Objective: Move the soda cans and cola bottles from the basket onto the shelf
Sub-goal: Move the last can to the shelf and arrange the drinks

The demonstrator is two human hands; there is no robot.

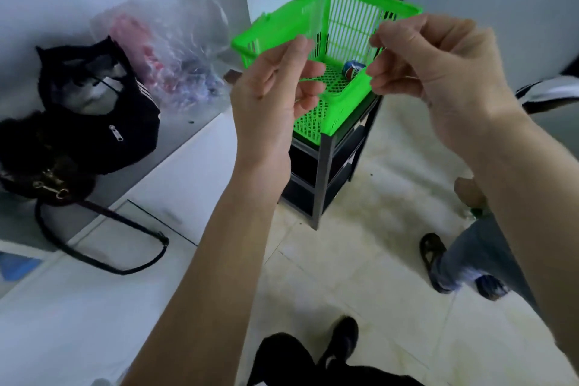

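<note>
I see both hands raised in front of the green basket (pixel 341 19), which sits atop the dark shelf (pixel 326 166). My left hand (pixel 272 94) and right hand (pixel 438 78) hold nothing, fingers loosely curled. One can (pixel 352 69) lies inside the basket.

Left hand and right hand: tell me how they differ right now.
The left hand is raised before the green basket's near-left wall, while the right hand is over its right rim. The left hand shows its palm side with loosely curled fingers; the right hand shows its back, fingers bent more tightly. Both are bare and raised at similar height, and neither plainly holds anything; the blue can lies untouched in the basket.
</note>
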